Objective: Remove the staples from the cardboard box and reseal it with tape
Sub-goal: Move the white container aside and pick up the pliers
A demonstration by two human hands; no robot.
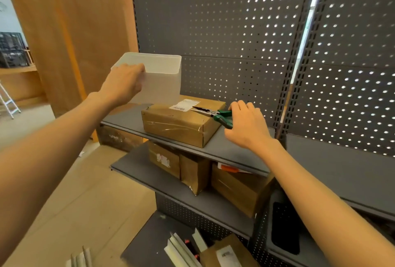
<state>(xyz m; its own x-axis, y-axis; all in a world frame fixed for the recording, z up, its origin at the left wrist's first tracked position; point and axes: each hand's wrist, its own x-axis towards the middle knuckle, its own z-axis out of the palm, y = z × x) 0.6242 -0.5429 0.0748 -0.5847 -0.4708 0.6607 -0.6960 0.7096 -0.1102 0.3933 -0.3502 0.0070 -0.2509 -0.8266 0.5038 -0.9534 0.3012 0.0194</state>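
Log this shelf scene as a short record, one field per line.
surface: grey shelf, pegboard behind
box: cardboard box on shelf, taped, label on top
tool: green-handled pliers lying on box top
bin: white plastic bin left of box
left hand: grips bin's near rim
right hand: at pliers' handles, grip unclear
below: more cardboard boxes
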